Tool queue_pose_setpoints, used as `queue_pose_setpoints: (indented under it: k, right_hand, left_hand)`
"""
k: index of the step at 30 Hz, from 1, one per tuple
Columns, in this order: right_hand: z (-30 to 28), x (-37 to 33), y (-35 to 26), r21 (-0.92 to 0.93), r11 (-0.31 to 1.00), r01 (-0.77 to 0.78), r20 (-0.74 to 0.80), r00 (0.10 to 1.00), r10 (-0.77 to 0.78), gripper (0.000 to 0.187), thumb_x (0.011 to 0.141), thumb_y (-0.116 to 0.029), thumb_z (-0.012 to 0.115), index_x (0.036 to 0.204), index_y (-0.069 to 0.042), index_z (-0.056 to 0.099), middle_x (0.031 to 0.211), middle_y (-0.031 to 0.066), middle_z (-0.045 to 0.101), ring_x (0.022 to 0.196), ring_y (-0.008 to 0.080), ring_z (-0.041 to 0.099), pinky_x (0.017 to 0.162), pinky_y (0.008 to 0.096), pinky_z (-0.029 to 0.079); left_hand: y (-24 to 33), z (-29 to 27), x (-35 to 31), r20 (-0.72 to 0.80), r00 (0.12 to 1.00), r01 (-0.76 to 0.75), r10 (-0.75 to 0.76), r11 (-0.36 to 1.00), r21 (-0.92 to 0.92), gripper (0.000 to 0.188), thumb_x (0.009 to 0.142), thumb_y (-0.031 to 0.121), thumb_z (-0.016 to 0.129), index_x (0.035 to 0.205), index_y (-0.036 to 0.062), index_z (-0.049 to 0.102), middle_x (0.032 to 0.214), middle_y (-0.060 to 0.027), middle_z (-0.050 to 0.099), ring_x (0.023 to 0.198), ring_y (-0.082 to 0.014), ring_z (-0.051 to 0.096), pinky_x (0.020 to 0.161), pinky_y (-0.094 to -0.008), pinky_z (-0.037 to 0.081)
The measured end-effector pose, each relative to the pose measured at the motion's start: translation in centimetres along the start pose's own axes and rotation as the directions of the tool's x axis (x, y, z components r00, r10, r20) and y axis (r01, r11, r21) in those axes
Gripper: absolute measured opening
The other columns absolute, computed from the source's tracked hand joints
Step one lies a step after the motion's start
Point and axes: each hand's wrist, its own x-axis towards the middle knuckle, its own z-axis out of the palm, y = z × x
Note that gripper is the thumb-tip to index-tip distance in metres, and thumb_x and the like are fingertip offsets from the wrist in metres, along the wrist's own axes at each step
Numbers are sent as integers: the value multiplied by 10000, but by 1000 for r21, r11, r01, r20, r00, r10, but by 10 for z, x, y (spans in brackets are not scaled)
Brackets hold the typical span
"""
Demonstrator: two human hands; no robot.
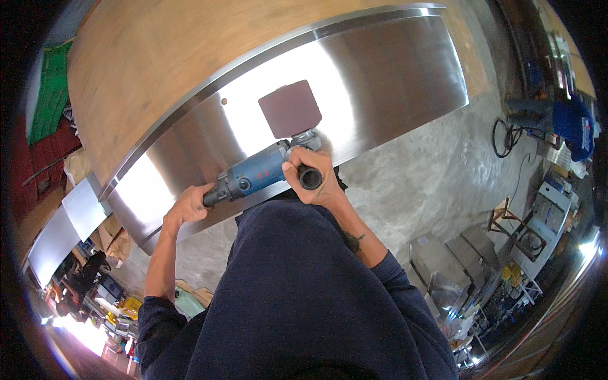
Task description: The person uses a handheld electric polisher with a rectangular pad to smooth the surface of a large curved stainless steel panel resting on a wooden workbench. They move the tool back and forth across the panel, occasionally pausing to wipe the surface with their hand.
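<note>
A blue and dark grey handheld polisher (256,172) spans the space in front of my body, over the near side of a long shiny sheet-metal panel (392,76). My left hand (190,206) is closed round its black rear end. My right hand (315,174) grips the black side handle (310,178) close to the metal head. Beyond that head, a dark reddish-brown squarish drum (290,110) lies over the bright middle of the panel; whether it touches the metal cannot be made out. The panel has a raised far edge and a small hole (224,101) left of the drum.
A wooden tabletop (133,69) lies under and beyond the panel. Grey boxy metal pieces (453,259) stand on the concrete floor (405,183) at right, near a wooden stool (506,218). A black coiled cable (503,139) lies farther off. Pale sheets (66,225) are at left.
</note>
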Motion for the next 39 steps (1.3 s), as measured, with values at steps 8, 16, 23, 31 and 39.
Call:
queue_pose_setpoints:
  k: [8,16,23,31,39]
  right_hand:
    - [-43,11,1,-4,1000,5,-26,1000,-5,341,961,-63,676,731,-60,424,648,39,422,579,120,383,538,323,327]
    - [-101,20,0,-22,999,-46,-56,997,44,301,932,-61,700,743,-47,466,645,59,438,580,137,413,551,324,359]
    - [-141,28,1,-37,997,-66,-48,997,64,287,907,-56,723,748,-33,486,637,68,447,584,124,426,552,323,375]
    - [-176,39,3,-10,996,-87,-74,994,86,282,910,-56,718,738,-34,495,646,52,487,602,105,452,560,305,385]
    - [-230,50,11,3,997,-83,-107,991,82,295,915,-67,717,725,-46,493,637,19,446,603,82,423,539,303,345]
  left_hand:
    - [38,-5,28,8,1000,1,-1,1000,1,492,696,25,677,1188,38,665,852,-261,661,783,-409,666,755,-459,504]
    - [84,-5,68,68,998,4,-6,1000,22,490,658,44,682,1144,-1,638,850,-272,668,788,-435,685,741,-462,514]
    - [112,2,90,64,998,9,-9,1000,-1,530,676,37,632,1205,36,658,844,-258,676,799,-416,692,760,-464,515]
    - [151,-2,110,70,998,7,-9,999,34,478,716,38,653,1193,19,648,918,-284,701,880,-458,701,806,-490,514]
    - [188,-1,153,70,996,-55,52,997,45,522,668,48,654,1188,10,642,927,-297,684,911,-491,675,825,-502,509]
